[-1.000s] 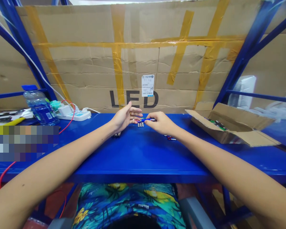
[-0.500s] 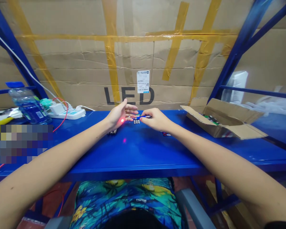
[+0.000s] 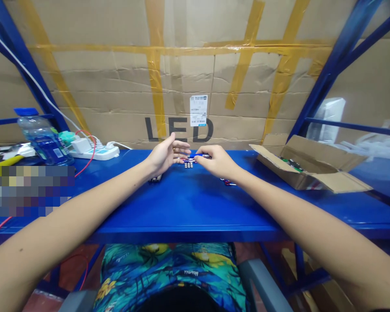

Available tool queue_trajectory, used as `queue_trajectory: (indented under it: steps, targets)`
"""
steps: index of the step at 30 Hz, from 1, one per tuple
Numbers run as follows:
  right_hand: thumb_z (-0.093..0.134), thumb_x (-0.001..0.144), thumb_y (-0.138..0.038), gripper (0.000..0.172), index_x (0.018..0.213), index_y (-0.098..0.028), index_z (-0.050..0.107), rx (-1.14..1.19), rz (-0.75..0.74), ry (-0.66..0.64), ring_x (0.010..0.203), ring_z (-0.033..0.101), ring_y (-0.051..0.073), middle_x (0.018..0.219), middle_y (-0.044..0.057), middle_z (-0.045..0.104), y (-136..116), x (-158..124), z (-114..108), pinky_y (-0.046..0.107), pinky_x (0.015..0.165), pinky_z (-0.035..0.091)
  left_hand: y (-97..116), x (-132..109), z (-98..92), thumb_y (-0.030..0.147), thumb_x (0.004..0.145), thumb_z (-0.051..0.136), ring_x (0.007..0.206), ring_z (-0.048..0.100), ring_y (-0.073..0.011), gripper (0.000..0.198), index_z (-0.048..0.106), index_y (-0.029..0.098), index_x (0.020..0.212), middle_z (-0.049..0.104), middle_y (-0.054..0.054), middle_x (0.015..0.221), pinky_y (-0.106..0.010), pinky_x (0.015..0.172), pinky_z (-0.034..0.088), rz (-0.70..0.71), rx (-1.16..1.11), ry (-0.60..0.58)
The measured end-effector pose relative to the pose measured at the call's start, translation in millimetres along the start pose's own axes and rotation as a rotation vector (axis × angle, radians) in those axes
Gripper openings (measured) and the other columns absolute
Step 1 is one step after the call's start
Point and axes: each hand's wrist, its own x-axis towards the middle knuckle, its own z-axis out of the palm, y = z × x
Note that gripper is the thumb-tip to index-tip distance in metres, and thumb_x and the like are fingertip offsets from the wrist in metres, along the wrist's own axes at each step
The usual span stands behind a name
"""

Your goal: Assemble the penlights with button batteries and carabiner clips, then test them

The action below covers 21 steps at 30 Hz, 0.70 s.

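My right hand (image 3: pixel 212 157) is closed around a slim blue laser pointer (image 3: pixel 202 155), its fingers wrapping one end. Facing it, my left hand (image 3: pixel 169 157) is held upright with the palm turned right and the fingers stretched out, holding nothing. Small round silver pieces (image 3: pixel 188 165), looking like button cells, sit in rows on the blue table (image 3: pixel 178 208) between my hands. Just above them shows a thin red, white and blue strip, too small to name. Dark pieces (image 3: pixel 156 178) lie below my left wrist. Red and blue slim items (image 3: pixel 229 182) are partly hidden by my right wrist.
An open cardboard box (image 3: pixel 299 175) with green and dark parts stands at right. On the left are a blue-capped bottle (image 3: pixel 42 138), a white power strip (image 3: pixel 102 152) and a red cable (image 3: pixel 92 151). A taped cardboard wall (image 3: pixel 123 99) rises behind the table.
A bright red light spot on my left palm and a fainter one on the table have gone. The camera view has shifted slightly; both hands keep nearly the same pose.
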Motion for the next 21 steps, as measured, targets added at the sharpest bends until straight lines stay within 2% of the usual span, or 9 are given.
queue_trajectory:
  steps: [12, 14, 17, 19, 21]
  targets:
    - [0.054, 0.082, -0.028, 0.020, 0.074, -0.014, 0.065, 0.019, -0.002, -0.014, 0.062, 0.046, 0.012, 0.065, 0.000, 0.058, 0.2, 0.1, 0.0, 0.026, 0.059, 0.033, 2.0, -3.1, 2.7, 0.064, 0.089, 0.044, 0.083, 0.064, -0.0230, 0.059, 0.069, 0.011, 0.094, 0.070, -0.015, 0.093, -0.032, 0.068, 0.050, -0.009, -0.032, -0.028]
    - [0.054, 0.083, -0.029, 0.021, 0.078, -0.013, 0.067, 0.002, 0.009, -0.011, 0.064, 0.049, 0.013, 0.069, 0.001, 0.062, 2.6, 0.7, 1.4, 0.026, 0.061, 0.035, 3.0, -6.1, 5.4, 0.058, 0.087, 0.054, 0.079, 0.064, -0.0205, 0.049, 0.069, 0.012, 0.094, 0.069, -0.013, 0.090, -0.031, 0.067, 0.049, 0.027, 0.048, -0.025]
    - [0.052, 0.088, -0.032, 0.025, 0.085, -0.013, 0.069, -0.014, -0.045, -0.046, 0.072, 0.056, 0.015, 0.079, 0.004, 0.068, 11.9, 6.0, 3.8, 0.026, 0.067, 0.038, 4.0, -6.9, 7.1, 0.039, 0.080, 0.070, 0.072, 0.061, -0.0165, 0.027, 0.069, 0.013, 0.091, 0.067, -0.008, 0.080, -0.031, 0.068, 0.048, 0.135, 0.285, -0.057]
    - [0.050, 0.091, -0.035, 0.028, 0.092, -0.014, 0.069, -0.030, -0.104, -0.113, 0.078, 0.058, 0.017, 0.085, 0.005, 0.070, 23.0, 15.4, 4.3, 0.027, 0.070, 0.040, 4.1, -1.0, 3.8, 0.029, 0.075, 0.074, 0.070, 0.060, -0.0161, 0.018, 0.070, 0.015, 0.085, 0.067, -0.005, 0.075, -0.032, 0.070, 0.048, 0.205, 0.455, -0.082]
    - [0.052, 0.091, -0.035, 0.028, 0.097, -0.014, 0.069, -0.075, -0.129, -0.160, 0.080, 0.060, 0.018, 0.090, 0.006, 0.071, 37.7, 30.7, 3.8, 0.027, 0.070, 0.040, 3.8, 11.6, -3.6, 0.024, 0.072, 0.075, 0.073, 0.061, -0.0177, 0.012, 0.071, 0.016, 0.081, 0.068, -0.005, 0.075, -0.034, 0.072, 0.048, 0.251, 0.573, -0.059]
